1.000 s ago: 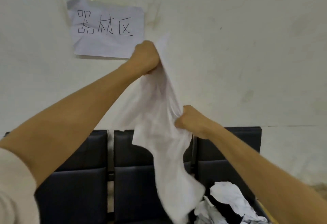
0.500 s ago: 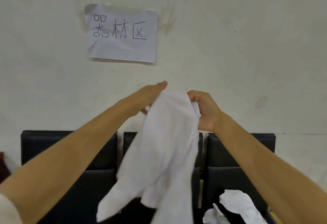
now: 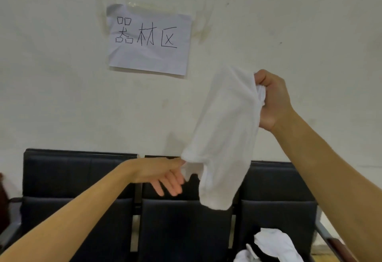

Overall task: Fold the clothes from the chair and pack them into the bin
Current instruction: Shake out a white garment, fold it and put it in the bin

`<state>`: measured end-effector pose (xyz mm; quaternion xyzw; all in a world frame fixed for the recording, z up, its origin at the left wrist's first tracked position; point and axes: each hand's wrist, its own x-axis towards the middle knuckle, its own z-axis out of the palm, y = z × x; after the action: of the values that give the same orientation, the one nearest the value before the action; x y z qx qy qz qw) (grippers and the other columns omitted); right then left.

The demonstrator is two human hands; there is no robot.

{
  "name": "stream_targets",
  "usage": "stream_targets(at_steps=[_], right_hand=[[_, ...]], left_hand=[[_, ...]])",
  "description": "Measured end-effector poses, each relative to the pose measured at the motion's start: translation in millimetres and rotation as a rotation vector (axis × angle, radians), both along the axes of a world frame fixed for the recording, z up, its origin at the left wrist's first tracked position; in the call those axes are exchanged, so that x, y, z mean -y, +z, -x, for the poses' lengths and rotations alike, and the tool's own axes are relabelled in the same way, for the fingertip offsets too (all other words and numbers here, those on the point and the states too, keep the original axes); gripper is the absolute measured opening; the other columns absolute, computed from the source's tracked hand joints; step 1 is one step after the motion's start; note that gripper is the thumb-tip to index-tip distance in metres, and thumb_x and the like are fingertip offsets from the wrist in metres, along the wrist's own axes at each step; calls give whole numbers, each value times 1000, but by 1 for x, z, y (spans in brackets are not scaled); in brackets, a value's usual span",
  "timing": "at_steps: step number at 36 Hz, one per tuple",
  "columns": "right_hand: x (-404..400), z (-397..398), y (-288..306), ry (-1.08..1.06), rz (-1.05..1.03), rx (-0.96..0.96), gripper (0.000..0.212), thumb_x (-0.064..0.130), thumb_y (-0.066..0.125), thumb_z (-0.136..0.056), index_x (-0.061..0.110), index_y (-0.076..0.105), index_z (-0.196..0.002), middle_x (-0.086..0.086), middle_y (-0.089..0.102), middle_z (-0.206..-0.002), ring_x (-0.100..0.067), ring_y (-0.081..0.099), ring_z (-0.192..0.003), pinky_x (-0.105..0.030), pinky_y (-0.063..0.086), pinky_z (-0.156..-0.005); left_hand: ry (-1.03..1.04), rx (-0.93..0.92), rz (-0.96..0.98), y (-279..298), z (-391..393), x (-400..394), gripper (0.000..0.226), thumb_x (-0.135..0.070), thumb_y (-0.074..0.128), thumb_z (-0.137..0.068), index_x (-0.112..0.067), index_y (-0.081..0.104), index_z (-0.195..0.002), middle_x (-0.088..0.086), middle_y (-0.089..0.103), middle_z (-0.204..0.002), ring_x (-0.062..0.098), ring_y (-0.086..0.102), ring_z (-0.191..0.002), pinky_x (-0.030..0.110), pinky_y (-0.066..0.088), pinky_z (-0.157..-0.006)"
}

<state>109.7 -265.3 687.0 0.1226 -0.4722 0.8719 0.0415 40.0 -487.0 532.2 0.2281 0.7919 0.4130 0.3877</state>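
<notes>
On the right seat of the black chair row (image 3: 82, 179), nearest, a heap of white clothes (image 3: 272, 245) lay. Above it the left hand (image 3: 165, 177) seemed to pinch a low corner of the white garment (image 3: 225, 137), its other fingers spread loose. The right hand (image 3: 272, 100) clenched the top edge, higher up. Behind, a paper sign (image 3: 148, 38) hung on the wall.
</notes>
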Motion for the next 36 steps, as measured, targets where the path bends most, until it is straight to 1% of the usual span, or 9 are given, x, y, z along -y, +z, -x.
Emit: stream_targets(at_steps=[5,8,11,16,18,22,27,32,36], right_hand=[[-7,2,8,-17,-33,-13,41,4,59,-42,20,27,-63,5,29,-60,-11,34,-57,-19,39,-55],[-12,5,4,45,-37,14,48,3,66,-39,20,30,-67,4,33,-66,-13,39,-62,-21,43,-60],[-18,6,-3,79,-26,43,43,4,65,-41,19,34,-68,3,37,-67,-14,44,-62,-22,46,-62],[-37,5,-12,34,-111,127,46,5,69,-44,20,37,-72,1,39,-72,-16,46,-67,-25,45,-67],[-47,0,-12,-12,-244,171,25,5,62,-55,17,42,-65,-1,44,-66,-17,49,-64,-23,49,-62],[-71,-8,-14,-91,-562,332,11,2,60,-76,6,63,-86,-11,68,-82,-22,68,-73,-32,59,-66],[-95,-15,-20,-133,-733,515,83,14,95,-37,-1,63,-112,-18,69,-108,-32,68,-97,-47,57,-72],[-99,-23,-24,-128,-769,552,58,11,78,-57,-2,61,-112,-20,70,-106,-36,69,-93,-55,57,-72],[-105,-27,-29,-30,-774,532,70,5,92,-39,-5,69,-105,-21,67,-112,-34,67,-99,-45,57,-78]], left_hand=[[-63,400,-525,-19,4,-19,110,-86,51,-57,-16,38,-141,13,47,-143,27,46,-131,52,41,-102],[6,382,-766,-13,-1,-35,102,-74,66,-60,-21,36,-141,12,48,-141,31,46,-129,59,36,-104],[76,327,-936,2,-7,-47,91,-42,82,-67,-11,38,-141,15,55,-134,33,55,-119,53,47,-93],[304,356,-1224,24,-2,-45,47,-8,59,-84,-6,51,-130,17,63,-121,31,62,-109,44,52,-90],[416,379,-1319,35,6,-35,46,-3,54,-79,-3,54,-125,17,66,-111,28,67,-97,40,56,-83],[550,246,-1318,53,21,-10,49,1,55,-75,-2,55,-123,14,69,-106,27,68,-95,38,56,-83],[556,50,-1231,69,36,16,30,0,52,-85,-7,59,-113,11,67,-106,25,63,-101,38,50,-93],[587,-134,-1066,81,46,30,28,2,56,-86,-10,55,-112,11,63,-111,26,60,-105,38,48,-96],[556,-116,-1075,85,46,35,20,3,52,-88,-13,57,-99,7,66,-102,22,64,-97,35,51,-88]])
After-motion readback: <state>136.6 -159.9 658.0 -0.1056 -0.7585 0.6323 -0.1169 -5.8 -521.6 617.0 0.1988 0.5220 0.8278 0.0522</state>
